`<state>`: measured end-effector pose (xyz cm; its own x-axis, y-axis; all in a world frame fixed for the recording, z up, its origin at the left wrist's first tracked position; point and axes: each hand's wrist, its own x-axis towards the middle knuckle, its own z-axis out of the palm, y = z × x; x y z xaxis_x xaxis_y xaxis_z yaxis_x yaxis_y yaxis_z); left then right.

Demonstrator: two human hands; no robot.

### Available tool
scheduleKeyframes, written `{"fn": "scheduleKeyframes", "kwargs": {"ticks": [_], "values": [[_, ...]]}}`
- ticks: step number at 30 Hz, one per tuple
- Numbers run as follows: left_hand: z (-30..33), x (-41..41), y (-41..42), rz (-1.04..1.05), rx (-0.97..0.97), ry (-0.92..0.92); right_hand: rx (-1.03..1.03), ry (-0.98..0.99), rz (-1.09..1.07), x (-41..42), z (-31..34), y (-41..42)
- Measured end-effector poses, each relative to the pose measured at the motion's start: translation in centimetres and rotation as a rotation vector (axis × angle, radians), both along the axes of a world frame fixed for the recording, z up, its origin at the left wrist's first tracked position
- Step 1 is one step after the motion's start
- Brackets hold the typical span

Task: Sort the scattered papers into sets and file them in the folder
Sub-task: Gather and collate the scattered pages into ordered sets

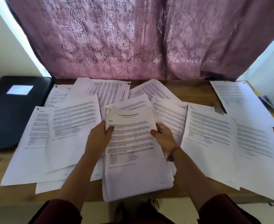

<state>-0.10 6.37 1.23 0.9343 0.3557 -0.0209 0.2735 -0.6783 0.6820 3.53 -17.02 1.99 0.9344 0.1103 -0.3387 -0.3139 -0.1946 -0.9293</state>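
Observation:
A stack of printed papers [133, 151] lies in the middle of the wooden table [197, 88], its top page headed with a bold title. My left hand [99, 136] grips the stack's left edge with the thumb on top. My right hand [163, 135] grips its right edge, thumb pressed on the page. Several loose printed sheets [68, 126] lie fanned out and overlapping around the stack, to the left, behind and to the right [213, 143]. A dark folder [8, 117] with a pale label lies shut at the table's left end.
A purple patterned curtain [141, 38] hangs right behind the table. Small blue objects [265, 100] lie at the far right edge beside a separate sheet [239, 101]. Some sheets overhang the table's front edge. My feet [154, 204] show below it.

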Motion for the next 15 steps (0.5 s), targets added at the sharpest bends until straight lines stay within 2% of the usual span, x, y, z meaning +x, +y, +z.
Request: {"fn": "scheduleKeyframes", "kwargs": {"ticks": [2,4,7,8,9,12,15], "values": [[1.4,-0.3,-0.4,0.008,-0.062,-0.162,0.037,-0.051,-0.006,0.1,1.1,0.0],[4.0,-0.4,-1.1,0.015,-0.219,-0.395,0.061,-0.174,-0.029,1.1,3.3,-0.4],[8.6,0.2,-2.1,-0.023,-0.686,-0.696,0.170,-0.409,-0.066,2.9,8.0,-1.1],[9.9,0.6,-2.4,-0.043,-0.782,-0.771,0.238,-0.477,-0.067,3.4,9.3,-1.3],[11.1,1.0,-2.8,-0.064,-0.828,-0.834,0.308,-0.537,-0.066,3.8,10.3,-1.5],[12.7,1.9,-3.8,-0.115,-0.788,-0.935,0.463,-0.670,-0.086,4.7,11.3,-1.7],[11.5,2.3,-4.8,-0.024,-0.832,-0.867,0.485,-0.691,-0.171,4.7,10.0,-1.2]]}}
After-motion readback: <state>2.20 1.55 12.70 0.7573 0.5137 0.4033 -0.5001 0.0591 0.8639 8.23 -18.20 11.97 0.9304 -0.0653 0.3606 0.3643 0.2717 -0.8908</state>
